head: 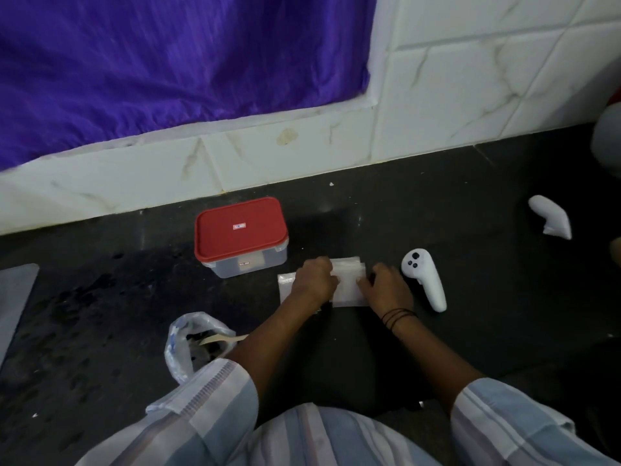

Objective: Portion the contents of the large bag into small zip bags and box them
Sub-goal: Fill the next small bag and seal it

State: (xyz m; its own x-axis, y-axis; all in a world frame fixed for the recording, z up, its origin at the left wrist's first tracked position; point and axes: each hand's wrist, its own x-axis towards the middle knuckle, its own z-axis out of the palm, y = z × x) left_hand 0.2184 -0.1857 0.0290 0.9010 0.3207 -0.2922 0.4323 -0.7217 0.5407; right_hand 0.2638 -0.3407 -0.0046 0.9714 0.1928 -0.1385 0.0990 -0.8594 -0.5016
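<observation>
Dark stone surface (437, 203) under white wall tiles. Small zip bags (347, 284) lie flat between my hands: left hand (314, 280) curled over the stack, right hand (383, 287) pressing its edge; whether my fingers pinch one I cannot tell. I judge I'm separating an empty bag. Next: carry it to the large bag (191, 344) with spoon (221, 338). Red-lidded box (240, 235) is closed.

Dark counter (470, 297) bears box (241, 237), bags (347, 280), controllers (424, 279).
</observation>
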